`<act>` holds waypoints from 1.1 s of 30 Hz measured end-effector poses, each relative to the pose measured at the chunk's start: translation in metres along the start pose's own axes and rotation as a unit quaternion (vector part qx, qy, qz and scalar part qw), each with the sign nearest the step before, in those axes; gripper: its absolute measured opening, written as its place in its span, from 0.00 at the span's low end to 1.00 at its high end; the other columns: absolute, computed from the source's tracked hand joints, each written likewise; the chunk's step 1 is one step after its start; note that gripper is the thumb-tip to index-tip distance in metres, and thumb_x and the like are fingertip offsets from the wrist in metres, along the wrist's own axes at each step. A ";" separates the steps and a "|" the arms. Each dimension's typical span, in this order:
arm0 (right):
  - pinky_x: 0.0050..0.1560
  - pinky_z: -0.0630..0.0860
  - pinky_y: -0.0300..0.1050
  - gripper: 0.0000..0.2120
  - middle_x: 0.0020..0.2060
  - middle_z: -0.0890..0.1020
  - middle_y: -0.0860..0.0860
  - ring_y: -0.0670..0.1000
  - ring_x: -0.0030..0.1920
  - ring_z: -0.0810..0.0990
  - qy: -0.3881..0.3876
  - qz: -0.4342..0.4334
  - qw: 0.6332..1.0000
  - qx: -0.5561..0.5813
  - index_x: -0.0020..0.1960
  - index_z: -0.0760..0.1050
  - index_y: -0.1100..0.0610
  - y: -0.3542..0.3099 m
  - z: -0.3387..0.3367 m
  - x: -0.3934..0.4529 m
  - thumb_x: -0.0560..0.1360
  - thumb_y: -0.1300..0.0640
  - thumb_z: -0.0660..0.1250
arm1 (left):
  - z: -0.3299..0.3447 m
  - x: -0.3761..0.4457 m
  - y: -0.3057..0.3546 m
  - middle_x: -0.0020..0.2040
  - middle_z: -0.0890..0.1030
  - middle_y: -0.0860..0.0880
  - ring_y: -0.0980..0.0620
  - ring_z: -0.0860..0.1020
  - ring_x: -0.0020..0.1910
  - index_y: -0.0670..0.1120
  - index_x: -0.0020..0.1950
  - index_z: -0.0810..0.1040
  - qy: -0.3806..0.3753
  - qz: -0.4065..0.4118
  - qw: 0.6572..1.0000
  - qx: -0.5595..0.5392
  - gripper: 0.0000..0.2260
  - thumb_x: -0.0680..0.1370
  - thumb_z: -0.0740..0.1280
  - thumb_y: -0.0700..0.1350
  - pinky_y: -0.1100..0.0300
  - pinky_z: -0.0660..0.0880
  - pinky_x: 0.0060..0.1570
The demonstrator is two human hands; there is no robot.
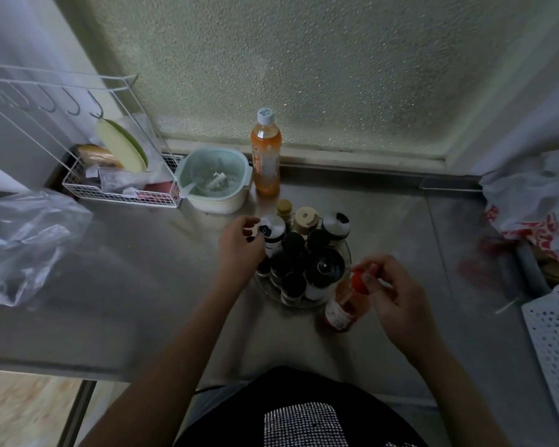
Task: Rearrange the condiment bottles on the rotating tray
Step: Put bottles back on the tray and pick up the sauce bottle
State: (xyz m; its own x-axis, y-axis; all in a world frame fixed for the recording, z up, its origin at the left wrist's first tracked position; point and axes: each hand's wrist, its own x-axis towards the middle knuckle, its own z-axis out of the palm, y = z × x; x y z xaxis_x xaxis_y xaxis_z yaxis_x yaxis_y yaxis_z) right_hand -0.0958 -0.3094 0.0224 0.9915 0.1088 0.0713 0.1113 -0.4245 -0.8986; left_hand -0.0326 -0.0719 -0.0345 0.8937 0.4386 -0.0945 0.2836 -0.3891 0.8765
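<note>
A clear round rotating tray (347, 253) sits mid-counter, crowded with several dark-lidded spice jars (292, 243), a large black-topped grinder (325, 267), a beige-capped jar (305, 218) and a white shaker (273, 229). My left hand (239, 250) is at the tray's left side, fingers closed on the white shaker's top. My right hand (397, 295) pinches the red cap of a small red-labelled sauce bottle (342, 306), which stands tilted at the tray's front right edge.
A tall orange drink bottle (267, 156) stands behind the tray, beside a pale green colander bowl (215, 180). A white wire rack (117, 175) is at the back left, a plastic bag (23, 240) at left, bags and a white basket (555, 343) at right.
</note>
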 end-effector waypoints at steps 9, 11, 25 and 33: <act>0.38 0.77 0.31 0.05 0.43 0.83 0.44 0.43 0.44 0.81 0.043 -0.041 0.998 0.010 0.46 0.78 0.50 -0.031 0.007 0.011 0.74 0.51 0.64 | -0.010 -0.037 0.025 0.52 0.75 0.49 0.51 0.73 0.50 0.49 0.56 0.73 -0.233 0.074 0.968 -0.060 0.20 0.65 0.68 0.40 0.57 0.75 0.48; 0.37 0.78 0.33 0.06 0.43 0.82 0.45 0.44 0.44 0.81 0.042 -0.060 0.997 -0.008 0.48 0.78 0.52 -0.037 0.015 0.017 0.74 0.51 0.66 | -0.008 -0.046 0.031 0.57 0.70 0.53 0.50 0.67 0.60 0.58 0.61 0.69 -0.355 0.132 0.925 0.043 0.25 0.65 0.70 0.45 0.55 0.69 0.59; 0.38 0.75 0.30 0.05 0.36 0.81 0.42 0.40 0.38 0.80 0.095 -0.039 0.995 -0.003 0.45 0.78 0.54 -0.036 0.027 0.030 0.72 0.53 0.69 | 0.019 -0.074 0.030 0.53 0.70 0.49 0.50 0.69 0.54 0.50 0.57 0.74 -0.329 0.159 0.929 0.057 0.24 0.64 0.76 0.53 0.56 0.70 0.56; 0.57 0.75 0.52 0.27 0.59 0.75 0.51 0.51 0.55 0.76 -0.096 0.175 0.979 -0.041 0.63 0.64 0.47 0.027 0.018 0.033 0.69 0.60 0.71 | -0.007 -0.064 0.034 0.47 0.79 0.49 0.57 0.80 0.45 0.47 0.49 0.75 -0.233 -0.044 0.949 -0.209 0.11 0.71 0.69 0.35 0.67 0.77 0.40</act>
State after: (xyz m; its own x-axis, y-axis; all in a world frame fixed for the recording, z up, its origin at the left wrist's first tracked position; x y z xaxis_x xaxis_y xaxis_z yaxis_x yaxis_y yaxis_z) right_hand -0.0608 -0.3012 -0.0077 0.9397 0.1073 -0.3247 -0.2205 -0.5357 -0.8151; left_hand -0.0828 -0.1076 0.0049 0.9574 0.0109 -0.2885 0.2880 0.0313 0.9571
